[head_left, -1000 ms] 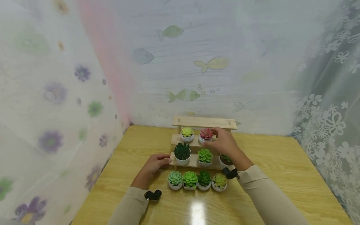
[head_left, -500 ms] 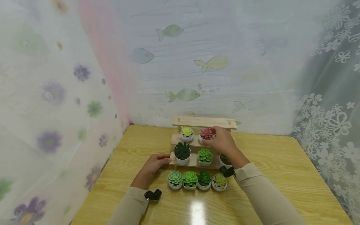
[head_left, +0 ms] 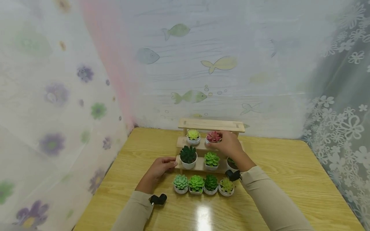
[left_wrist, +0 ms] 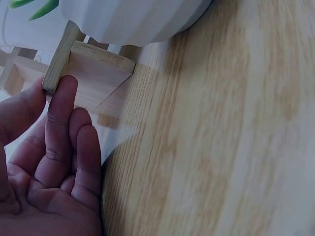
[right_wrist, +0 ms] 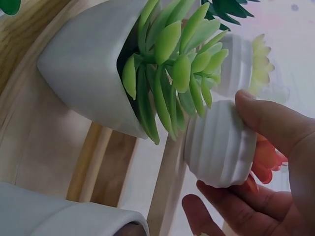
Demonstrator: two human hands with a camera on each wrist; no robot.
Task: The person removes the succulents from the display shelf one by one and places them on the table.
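My right hand (head_left: 230, 147) holds a potted red succulent (head_left: 213, 137) at the middle shelf of a tiered wooden stand (head_left: 212, 123). In the right wrist view, the thumb presses one side of its ribbed white pot (right_wrist: 221, 145) and the fingers the other. My left hand (head_left: 158, 167) pinches the left end of the lowest shelf; its wrist view shows thumb and forefinger on the board (left_wrist: 56, 69). Left of the red plant sits a yellow-green succulent (head_left: 193, 136). The lowest shelf bears a dark green succulent (head_left: 188, 155), a bright green one (head_left: 212, 160) and a partly hidden pot (head_left: 232, 164).
Several potted succulents stand in a row on the wooden table (head_left: 268, 199) before the stand, from a pale green one (head_left: 180, 183) to a yellowish one (head_left: 226, 186). Behind the stand hangs a fish-patterned curtain (head_left: 185, 64). Flowered curtains flank both sides.
My right hand and wrist have shifted slightly left around the red succulent, which stays at the same spot on the shelf. The left hand keeps its hold; the head view has moved a little.
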